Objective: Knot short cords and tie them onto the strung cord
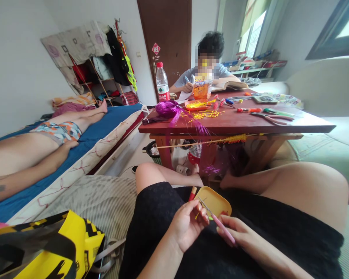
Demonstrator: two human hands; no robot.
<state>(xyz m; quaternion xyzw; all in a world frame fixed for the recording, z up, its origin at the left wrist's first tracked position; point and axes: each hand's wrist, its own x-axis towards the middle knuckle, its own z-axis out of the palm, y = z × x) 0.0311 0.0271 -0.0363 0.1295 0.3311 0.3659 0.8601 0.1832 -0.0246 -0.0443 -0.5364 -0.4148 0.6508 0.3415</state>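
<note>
Projecting from the fingertips of the left hand (189, 223), a thin yellow strand (197, 215) is held above the lap, pinched between thumb and fingers. The right hand (235, 228) is closed around a pink-handled tool (224, 229), whose long axis slants from the right palm up and leftward, bringing its slim metal end to the left fingertips; whether that end touches the strand, and whether its blades are apart, cannot be told. The strand thus lies to the upper left of the right hand's grip, with the left hand the nearer. Just beyond both hands, a yellow tray (213, 193) rests on the black garment (159, 217), a red stick (192, 193) beside its left edge. Farther out stands the red-brown table (163, 126), bearing a purple bundle (169, 109), scattered yellow pieces (205, 115), pliers (269, 117) and a capped bottle (162, 82). Across it sits a second person (188, 80), pen in hand; at left, another person (17, 151) lies on a bed (101, 131).
</note>
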